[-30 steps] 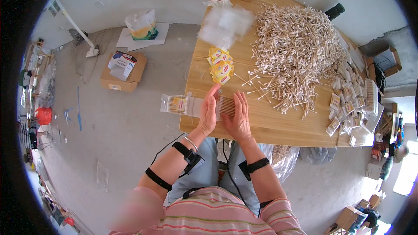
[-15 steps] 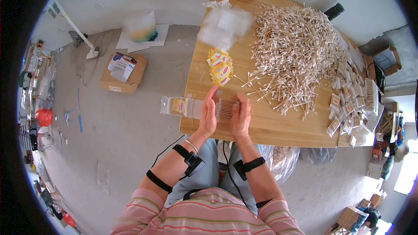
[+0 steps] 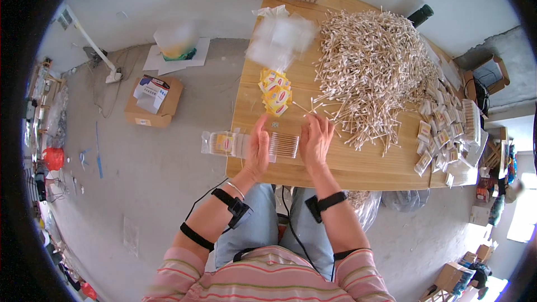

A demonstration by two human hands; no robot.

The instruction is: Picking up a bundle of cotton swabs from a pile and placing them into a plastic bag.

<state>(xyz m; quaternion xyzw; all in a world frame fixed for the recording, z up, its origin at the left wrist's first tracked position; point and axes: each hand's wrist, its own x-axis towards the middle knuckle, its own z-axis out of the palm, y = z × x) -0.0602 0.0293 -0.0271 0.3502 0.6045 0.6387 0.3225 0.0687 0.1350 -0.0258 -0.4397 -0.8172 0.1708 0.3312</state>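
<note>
Left hand (image 3: 258, 151) and right hand (image 3: 316, 141) clamp a bundle of cotton swabs (image 3: 284, 145) between flat palms, frame centre.
Head view: keep palms parallel and press evenly, squaring swab ends against the wooden table (image 3: 358, 165); loose swab pile (image 3: 372, 64) lies upper right.

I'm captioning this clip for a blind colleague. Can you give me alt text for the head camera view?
Seen from above, a seated person's left hand and right hand press a bundle of cotton swabs between their palms at the near edge of a wooden table. A big heap of loose swabs covers the table behind, with yellow labels and packed swab bags nearby.
</note>
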